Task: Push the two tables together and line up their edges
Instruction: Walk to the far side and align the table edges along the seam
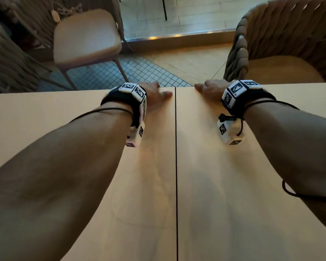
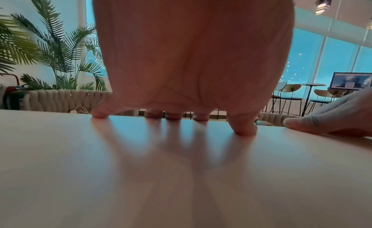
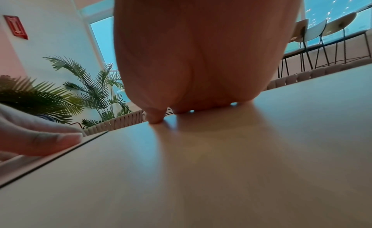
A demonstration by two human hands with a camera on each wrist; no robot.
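Observation:
Two pale wooden tables stand side by side, the left table point(image 1: 149, 185) and the right table point(image 1: 205, 185). Only a thin dark seam point(image 1: 176, 166) shows between them, and their far edges look about level at the seam. My left hand point(image 1: 154, 93) sits at the left table's far edge beside the seam, thumb on top and fingers hooked over the edge. My right hand point(image 1: 209, 89) mirrors it on the right table's far edge. The right wrist view shows the seam point(image 3: 50, 159) with my left hand point(image 3: 36, 136) next to it. Both sets of fingertips are hidden past the edge.
Just beyond the left table stands a beige padded chair point(image 1: 87, 34). A woven armchair point(image 1: 290, 34) is close behind the right table, and a woven seat back point(image 1: 4, 59) at far left. Tiled floor point(image 1: 139, 72) lies between them. Palms point(image 2: 50, 56) and bar stools point(image 2: 292, 94) stand farther off.

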